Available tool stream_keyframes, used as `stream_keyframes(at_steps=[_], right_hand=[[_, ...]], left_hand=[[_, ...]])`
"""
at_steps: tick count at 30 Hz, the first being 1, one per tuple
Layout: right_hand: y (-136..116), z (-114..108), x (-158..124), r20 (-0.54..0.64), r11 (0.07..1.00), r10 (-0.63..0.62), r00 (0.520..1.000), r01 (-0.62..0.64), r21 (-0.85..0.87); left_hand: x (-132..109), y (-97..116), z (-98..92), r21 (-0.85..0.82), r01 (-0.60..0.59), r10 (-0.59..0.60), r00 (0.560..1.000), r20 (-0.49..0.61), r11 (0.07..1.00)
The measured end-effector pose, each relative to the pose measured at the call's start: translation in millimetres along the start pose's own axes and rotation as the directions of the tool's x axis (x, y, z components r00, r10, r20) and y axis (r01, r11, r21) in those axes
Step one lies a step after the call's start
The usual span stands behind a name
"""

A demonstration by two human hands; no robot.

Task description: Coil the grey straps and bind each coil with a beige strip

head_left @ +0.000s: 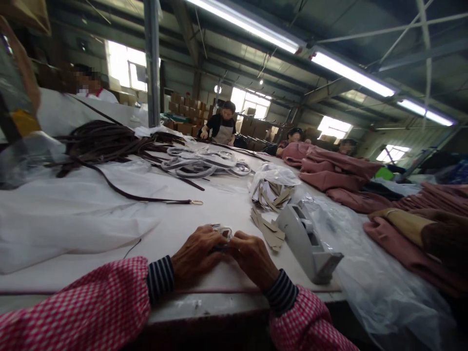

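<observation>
My left hand (195,253) and my right hand (252,256) rest together on the white table (204,204) near its front edge. Both have their fingers curled around a small grey strap piece (223,232) held between them; most of it is hidden by the fingers. Both arms wear red-and-white checked sleeve covers over striped cuffs. A grey tape dispenser (309,243) stands just right of my right hand. Beige cut pieces (268,226) lie between the hands and the dispenser.
Dark brown straps (109,141) and grey straps (201,163) are piled farther back. A plastic bag of beige pieces (272,187) sits mid-table. Pink bags (340,173) are stacked at right on clear plastic sheeting (365,263). Several people work at the far end.
</observation>
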State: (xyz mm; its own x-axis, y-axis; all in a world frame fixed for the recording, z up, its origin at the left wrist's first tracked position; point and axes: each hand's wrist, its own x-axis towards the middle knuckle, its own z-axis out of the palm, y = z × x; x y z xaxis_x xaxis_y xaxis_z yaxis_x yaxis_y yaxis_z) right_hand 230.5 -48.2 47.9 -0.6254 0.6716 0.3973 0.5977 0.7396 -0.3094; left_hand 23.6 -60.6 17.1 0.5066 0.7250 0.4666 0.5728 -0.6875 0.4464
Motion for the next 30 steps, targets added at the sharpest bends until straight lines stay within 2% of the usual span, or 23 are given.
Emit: stream_keyframes(at_steps=[4,7,12,18,21,25,30], right_hand=[[7.2,-10.0,18.2,0.110,0.951,0.122,0.986,-0.148,0.271],[19.1,-7.2,28.4,0.176,0.885,0.184,0.967,-0.241,0.399],[25.6,-2.0,38.0,0.237,0.863,0.128,0.963,-0.226,0.452],[19.3,1.2,34.7,0.196,0.844,0.105,0.975,-0.192,0.501],[20.5,0.6,38.4,0.236,0.827,0.078,0.969,-0.195,0.528],[25.6,1.0,48.5,0.340,0.791,0.068,0.938,-0.258,0.554],[24.1,3.0,50.8,0.396,0.771,0.099,0.913,-0.322,0.549]], left_hand=[[-2.8,2.3,-0.9,-0.108,0.101,-0.110,0.990,-0.088,0.989],[-2.4,5.3,-0.3,-0.117,0.146,-0.157,0.983,-0.090,0.982],[-0.5,0.3,1.3,-0.128,0.099,-0.112,0.989,-0.099,0.987],[-0.7,-6.6,3.6,-0.204,0.200,-0.224,0.969,-0.101,0.958],[0.0,-5.3,2.5,-0.211,0.227,-0.251,0.963,-0.097,0.951],[-0.8,-5.5,-4.0,-0.138,0.205,-0.215,0.975,-0.063,0.969],[-4.4,-13.7,-13.9,0.126,0.111,-0.109,0.994,-0.016,0.986]])
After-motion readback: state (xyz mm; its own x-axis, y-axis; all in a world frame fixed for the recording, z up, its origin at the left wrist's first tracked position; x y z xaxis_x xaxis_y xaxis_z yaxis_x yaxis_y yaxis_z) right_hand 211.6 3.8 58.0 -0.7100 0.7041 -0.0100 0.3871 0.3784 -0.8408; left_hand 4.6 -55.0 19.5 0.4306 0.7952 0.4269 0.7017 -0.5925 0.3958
